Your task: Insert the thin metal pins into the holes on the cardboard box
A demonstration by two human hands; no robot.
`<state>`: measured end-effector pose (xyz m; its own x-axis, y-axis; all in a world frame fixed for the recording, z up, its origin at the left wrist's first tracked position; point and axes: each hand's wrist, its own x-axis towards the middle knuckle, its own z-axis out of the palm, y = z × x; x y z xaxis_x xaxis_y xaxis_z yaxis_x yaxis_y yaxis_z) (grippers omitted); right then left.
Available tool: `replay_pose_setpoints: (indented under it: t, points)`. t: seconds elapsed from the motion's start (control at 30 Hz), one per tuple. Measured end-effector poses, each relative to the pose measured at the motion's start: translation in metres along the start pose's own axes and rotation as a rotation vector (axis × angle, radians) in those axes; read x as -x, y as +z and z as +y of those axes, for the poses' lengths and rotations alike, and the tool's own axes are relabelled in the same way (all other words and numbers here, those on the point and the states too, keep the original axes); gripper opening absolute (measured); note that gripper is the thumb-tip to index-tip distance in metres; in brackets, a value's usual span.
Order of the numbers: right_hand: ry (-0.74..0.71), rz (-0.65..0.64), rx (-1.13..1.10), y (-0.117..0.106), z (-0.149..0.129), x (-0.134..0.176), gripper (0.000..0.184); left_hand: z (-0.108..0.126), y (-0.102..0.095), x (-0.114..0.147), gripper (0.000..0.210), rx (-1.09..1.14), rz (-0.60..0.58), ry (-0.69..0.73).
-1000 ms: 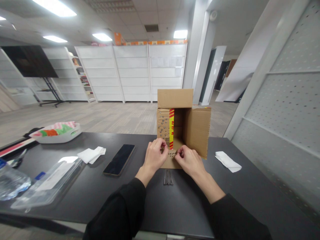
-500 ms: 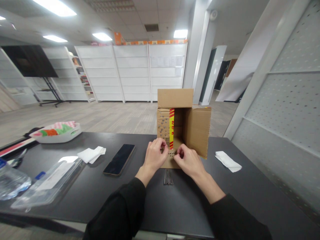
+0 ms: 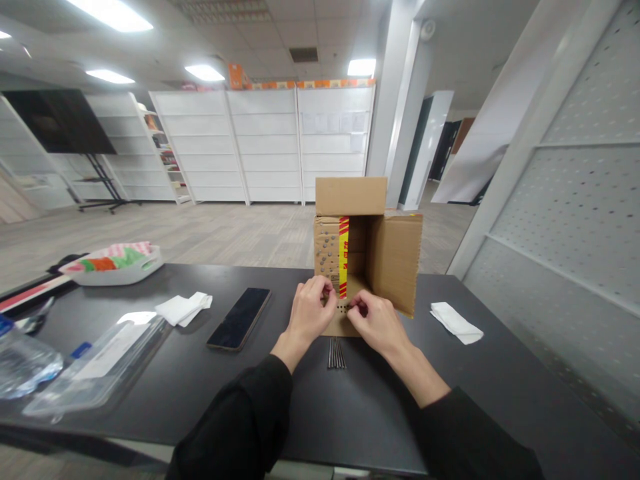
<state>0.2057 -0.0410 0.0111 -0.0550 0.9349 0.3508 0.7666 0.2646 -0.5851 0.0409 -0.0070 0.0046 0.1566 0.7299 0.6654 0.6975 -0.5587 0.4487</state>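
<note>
A cardboard box (image 3: 395,260) stands on the dark table with its flaps spread and its open side facing me. Grey nail-like heads (image 3: 327,250) dot its left flap, beside a yellow and red tape strip (image 3: 343,257). Small dark holes or dots mark the lower flap (image 3: 341,327). My left hand (image 3: 314,308) is closed in a pinch at the lower left of the box. At the lower flap's right side, my right hand (image 3: 377,321) also pinches. Whatever either hand holds is hidden by the fingers. Several metal nails (image 3: 337,355) lie in a bunch just before the flap.
Left of my arms lie a black phone (image 3: 240,319), a folded tissue (image 3: 183,309), a clear plastic case (image 3: 103,370) and a water bottle (image 3: 25,363). Farther back sits a white basket (image 3: 113,270) with colourful cloth. Another tissue (image 3: 456,323) lies at the right.
</note>
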Motion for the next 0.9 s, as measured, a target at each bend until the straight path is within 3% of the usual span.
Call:
replay_pose_setpoints:
  t: [0.27,0.47,0.6,0.9]
  points:
    - [-0.086,0.102,-0.111,-0.002,-0.004,0.006,0.007,-0.002,0.001,0.001,0.006,-0.012,0.001,-0.001]
    - [-0.185,0.093,-0.173,-0.010,-0.009,0.014,0.008,-0.002,0.001,0.001,0.006,0.002,-0.002,0.000]
    - [-0.295,0.012,-0.194,-0.013,-0.006,0.020,0.012,-0.004,0.002,0.001,0.006,0.009,0.004,0.007]
    - [-0.389,-0.227,-0.220,-0.020,-0.004,0.039,0.016,-0.003,0.000,0.001,0.008,0.015,0.021,0.010]
